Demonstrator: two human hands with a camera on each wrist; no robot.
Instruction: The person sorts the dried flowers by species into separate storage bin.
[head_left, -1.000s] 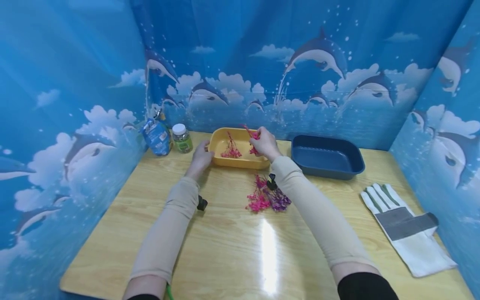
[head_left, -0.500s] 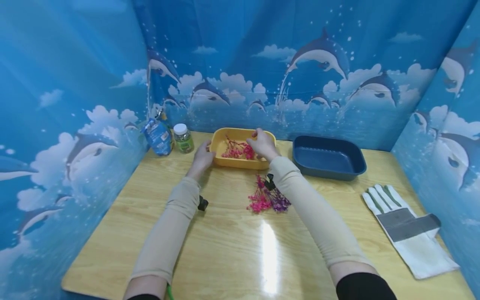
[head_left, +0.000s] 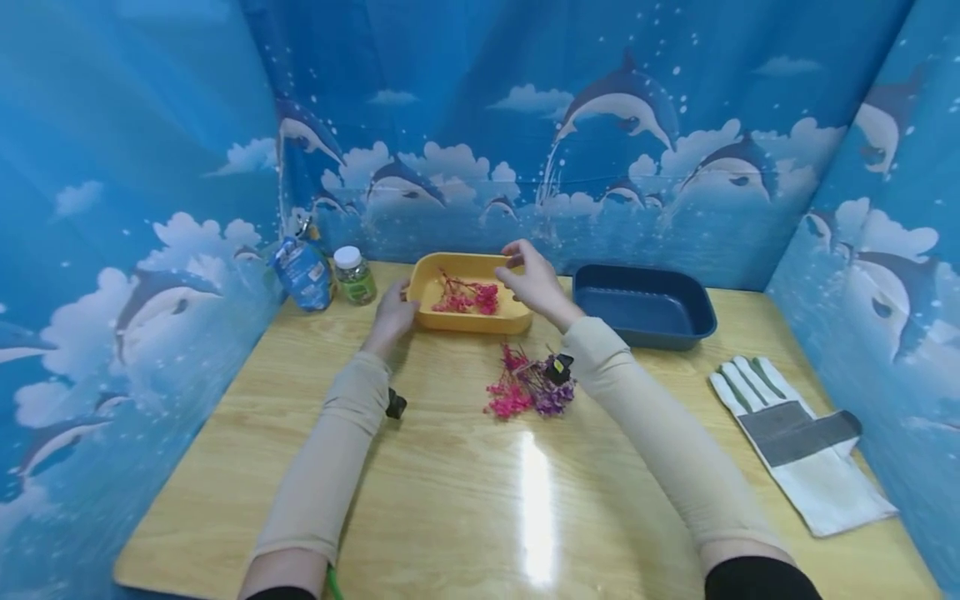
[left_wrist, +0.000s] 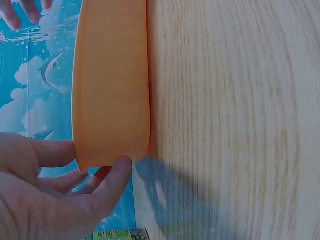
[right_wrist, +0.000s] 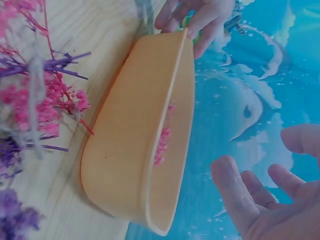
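A yellow rectangular basin (head_left: pixel 472 322) stands at the back of the table, with pink dried flower sprigs (head_left: pixel 467 297) lying inside. My left hand (head_left: pixel 395 312) holds the basin's left end; in the left wrist view its thumb and fingertips (left_wrist: pixel 122 167) meet the end wall and rim. Above the basin's right end is my right hand (head_left: pixel 534 279), holding nothing, its fingers spread apart. In the right wrist view this hand (right_wrist: pixel 270 195) is apart from the rim. Pink flowers (head_left: pixel 510 398) and purple flowers (head_left: pixel 553 397) lie on the table in front of the basin.
A dark blue basin (head_left: pixel 645 337) stands right of the yellow one. White and grey work gloves (head_left: pixel 806 450) lie at the right edge. A green-labelled jar (head_left: pixel 355 279) and a blue bag (head_left: pixel 302 275) stand at the back left. A dolphin-print curtain (head_left: pixel 480 125) encloses the table.
My right hand lowered a pink sprig into the yellow basin, let it go beside the other sprig, then rose and opened. The left hand stayed at the basin's end.
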